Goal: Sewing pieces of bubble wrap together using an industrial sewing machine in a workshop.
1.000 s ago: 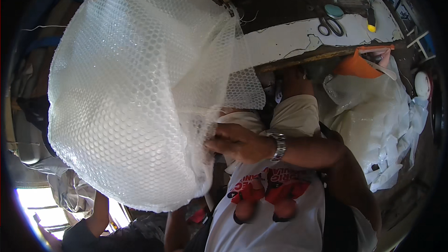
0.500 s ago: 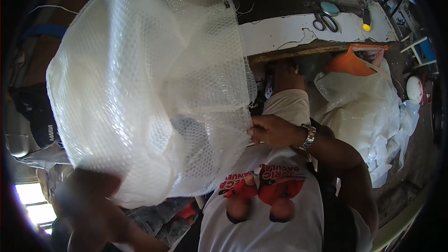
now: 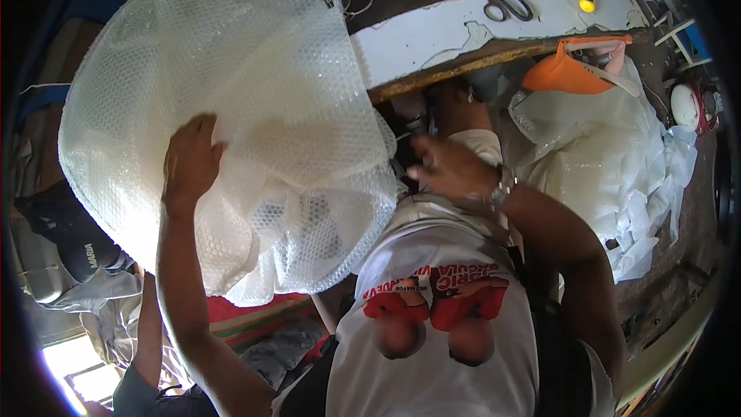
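Head view: your left hand (image 3: 189, 166) lies flat, fingers spread, on the big bubble-wrap bundle (image 3: 231, 116) filling the upper left of the frame, apparently steadying it. Your right hand (image 3: 451, 168), frame centre, hangs loosely curled just off the wrap's edge, holding nothing visible. Scissors (image 3: 505, 4) rest on the table (image 3: 432, 31) above.

light: bright daylight, strongest on the white bubble wrap (image 3: 231, 108), near glare | hotspot: blown-out patch at lower left | shadows: dark under the counter (image 3: 494, 31) edge | blur: right hand (image 3: 451, 170) slightly smeared, left hand (image 3: 189, 162) sharp | distortion: heavy fisheye, counter edge bends, black vignette at the rim
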`<state>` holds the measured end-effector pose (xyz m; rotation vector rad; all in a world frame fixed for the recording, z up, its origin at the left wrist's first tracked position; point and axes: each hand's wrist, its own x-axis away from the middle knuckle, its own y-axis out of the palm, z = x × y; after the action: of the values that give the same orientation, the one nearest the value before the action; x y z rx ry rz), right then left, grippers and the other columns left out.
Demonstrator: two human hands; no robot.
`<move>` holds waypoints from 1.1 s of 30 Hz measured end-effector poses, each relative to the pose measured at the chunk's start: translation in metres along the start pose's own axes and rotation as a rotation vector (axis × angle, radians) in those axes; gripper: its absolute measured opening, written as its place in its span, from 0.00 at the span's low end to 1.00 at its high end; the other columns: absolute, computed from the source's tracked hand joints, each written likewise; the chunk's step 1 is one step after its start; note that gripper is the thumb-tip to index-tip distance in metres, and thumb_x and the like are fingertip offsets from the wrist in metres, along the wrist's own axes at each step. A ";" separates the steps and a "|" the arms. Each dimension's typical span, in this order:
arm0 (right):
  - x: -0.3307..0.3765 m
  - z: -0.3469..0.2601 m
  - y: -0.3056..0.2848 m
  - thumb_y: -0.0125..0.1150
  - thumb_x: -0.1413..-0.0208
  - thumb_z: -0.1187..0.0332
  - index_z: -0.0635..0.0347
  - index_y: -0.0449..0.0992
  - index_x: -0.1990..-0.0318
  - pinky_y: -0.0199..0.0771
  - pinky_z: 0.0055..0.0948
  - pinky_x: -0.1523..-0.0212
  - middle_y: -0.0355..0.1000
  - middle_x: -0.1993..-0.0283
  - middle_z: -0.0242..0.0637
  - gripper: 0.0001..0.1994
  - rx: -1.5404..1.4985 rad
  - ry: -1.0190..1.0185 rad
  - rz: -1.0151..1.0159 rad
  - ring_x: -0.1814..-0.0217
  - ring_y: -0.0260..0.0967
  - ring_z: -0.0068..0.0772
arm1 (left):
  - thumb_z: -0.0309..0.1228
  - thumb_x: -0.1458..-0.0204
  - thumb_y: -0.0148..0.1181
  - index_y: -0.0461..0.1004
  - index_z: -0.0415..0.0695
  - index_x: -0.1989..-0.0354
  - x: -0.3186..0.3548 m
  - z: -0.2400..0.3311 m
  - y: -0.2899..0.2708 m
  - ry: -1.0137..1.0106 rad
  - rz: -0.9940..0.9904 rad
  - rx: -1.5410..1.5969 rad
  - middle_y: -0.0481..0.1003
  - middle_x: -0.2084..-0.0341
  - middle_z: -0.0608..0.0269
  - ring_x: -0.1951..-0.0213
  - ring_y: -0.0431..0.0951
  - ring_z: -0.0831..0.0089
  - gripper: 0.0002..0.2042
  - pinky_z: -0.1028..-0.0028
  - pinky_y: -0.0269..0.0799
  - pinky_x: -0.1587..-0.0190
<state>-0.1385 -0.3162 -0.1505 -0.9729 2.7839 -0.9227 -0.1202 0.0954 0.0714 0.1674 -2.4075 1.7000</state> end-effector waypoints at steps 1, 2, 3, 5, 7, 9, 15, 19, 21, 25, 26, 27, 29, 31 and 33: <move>-0.016 0.008 0.002 0.68 0.38 0.57 0.60 0.68 0.35 0.78 0.40 0.50 0.80 0.53 0.48 0.29 0.011 -0.182 0.183 0.53 0.80 0.50 | 0.36 0.35 0.62 0.72 0.36 0.36 0.000 0.021 -0.007 0.179 0.207 0.019 0.73 0.35 0.48 0.33 0.71 0.48 0.23 0.55 0.67 0.31; -0.030 0.014 0.003 0.70 0.40 0.58 0.60 0.65 0.31 0.78 0.40 0.49 0.79 0.52 0.48 0.33 0.046 -0.284 0.369 0.52 0.79 0.52 | 0.32 0.36 0.64 0.74 0.36 0.38 -0.001 0.046 -0.012 0.370 0.447 0.047 0.74 0.37 0.48 0.36 0.74 0.49 0.21 0.56 0.70 0.33; -0.039 0.018 0.005 0.70 0.40 0.58 0.60 0.65 0.31 0.78 0.40 0.49 0.79 0.52 0.48 0.33 0.028 -0.355 0.396 0.52 0.79 0.52 | 0.30 0.37 0.65 0.74 0.37 0.38 0.001 0.072 -0.013 0.457 0.456 0.158 0.75 0.38 0.49 0.37 0.75 0.52 0.21 0.59 0.71 0.33; -0.056 0.015 0.010 0.70 0.43 0.61 0.65 0.73 0.38 0.78 0.43 0.48 0.79 0.52 0.53 0.27 -0.181 -0.420 0.337 0.51 0.80 0.51 | 0.33 0.40 0.68 0.77 0.39 0.40 0.009 0.115 -0.008 0.627 0.400 0.248 0.77 0.39 0.53 0.38 0.76 0.59 0.21 0.62 0.75 0.37; -0.056 0.005 0.013 0.70 0.43 0.64 0.66 0.75 0.42 0.78 0.40 0.50 0.80 0.57 0.49 0.24 -0.286 -0.289 0.111 0.55 0.79 0.43 | 0.45 0.39 0.64 0.77 0.39 0.43 0.024 0.148 0.006 0.734 0.387 0.134 0.77 0.43 0.53 0.40 0.77 0.57 0.24 0.59 0.75 0.38; -0.045 -0.009 0.016 0.69 0.43 0.66 0.67 0.77 0.45 0.78 0.36 0.53 0.81 0.61 0.45 0.21 -0.398 -0.158 -0.119 0.58 0.79 0.35 | 0.55 0.45 0.67 0.72 0.38 0.40 0.041 0.166 0.015 0.708 0.320 0.220 0.73 0.41 0.49 0.41 0.76 0.52 0.35 0.56 0.74 0.40; 0.006 -0.048 0.019 0.58 0.44 0.81 0.65 0.81 0.57 0.75 0.29 0.60 0.80 0.65 0.32 0.09 -0.895 -0.189 -0.117 0.63 0.71 0.18 | 0.50 0.56 0.80 0.63 0.39 0.31 0.094 0.212 0.031 0.462 0.359 0.404 0.66 0.39 0.47 0.43 0.72 0.48 0.47 0.53 0.70 0.40; 0.020 -0.061 0.007 0.63 0.37 0.76 0.65 0.81 0.57 0.74 0.25 0.59 0.79 0.65 0.28 0.04 -0.840 -0.266 -0.039 0.61 0.71 0.14 | 0.30 0.45 0.72 0.71 0.38 0.38 0.099 0.208 0.038 0.408 0.414 0.584 0.73 0.47 0.47 0.48 0.77 0.48 0.27 0.56 0.76 0.45; 0.022 -0.060 0.002 0.64 0.36 0.74 0.65 0.80 0.59 0.73 0.23 0.59 0.78 0.66 0.27 0.03 -0.868 -0.138 -0.080 0.62 0.70 0.14 | 0.20 0.43 0.64 0.78 0.35 0.48 0.103 0.188 0.038 0.365 0.356 0.836 0.79 0.54 0.48 0.54 0.81 0.48 0.14 0.59 0.79 0.51; 0.018 -0.052 0.007 0.64 0.34 0.72 0.62 0.77 0.65 0.70 0.21 0.64 0.72 0.71 0.24 0.06 -0.889 -0.016 -0.118 0.67 0.67 0.13 | 0.14 0.49 0.55 0.76 0.34 0.50 0.102 0.163 0.036 0.370 0.388 0.845 0.76 0.47 0.43 0.46 0.80 0.45 0.17 0.56 0.77 0.45; 0.018 -0.049 0.010 0.64 0.34 0.72 0.62 0.77 0.65 0.70 0.21 0.64 0.72 0.71 0.24 0.06 -0.930 -0.096 -0.135 0.67 0.67 0.13 | 0.13 0.51 0.53 0.74 0.34 0.53 0.098 0.164 0.035 0.434 0.481 0.819 0.75 0.44 0.41 0.44 0.78 0.44 0.15 0.55 0.75 0.43; 0.018 -0.046 0.014 0.65 0.34 0.72 0.61 0.75 0.67 0.67 0.21 0.65 0.69 0.72 0.22 0.08 -0.957 -0.096 -0.109 0.68 0.63 0.13 | 0.12 0.53 0.52 0.73 0.33 0.57 0.094 0.168 0.035 0.479 0.544 0.771 0.74 0.42 0.39 0.41 0.76 0.42 0.14 0.53 0.73 0.40; 0.018 -0.039 0.017 0.66 0.34 0.71 0.59 0.73 0.69 0.64 0.21 0.67 0.66 0.73 0.20 0.10 -0.965 -0.111 -0.082 0.69 0.60 0.12 | 0.12 0.60 0.50 0.70 0.33 0.61 0.082 0.179 0.034 0.602 0.558 0.828 0.70 0.35 0.36 0.31 0.69 0.40 0.15 0.49 0.66 0.31; 0.017 -0.030 0.016 0.64 0.33 0.71 0.60 0.73 0.67 0.72 0.22 0.60 0.74 0.69 0.26 0.09 -0.837 -0.112 -0.102 0.64 0.70 0.14 | 0.14 0.63 0.52 0.71 0.33 0.62 0.077 0.184 0.029 0.648 0.481 0.709 0.68 0.34 0.36 0.29 0.65 0.40 0.15 0.46 0.63 0.29; 0.014 -0.025 0.017 0.64 0.33 0.72 0.60 0.73 0.66 0.71 0.23 0.60 0.74 0.68 0.25 0.08 -0.828 -0.150 -0.131 0.63 0.69 0.14 | 0.16 0.64 0.53 0.70 0.33 0.64 0.072 0.184 0.023 0.685 0.463 0.687 0.67 0.33 0.34 0.27 0.63 0.38 0.14 0.45 0.61 0.28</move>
<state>-0.1651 -0.3013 -0.1372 -1.2248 2.9928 0.3625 -0.2113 -0.0687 0.0058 -0.8003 -1.3729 2.2268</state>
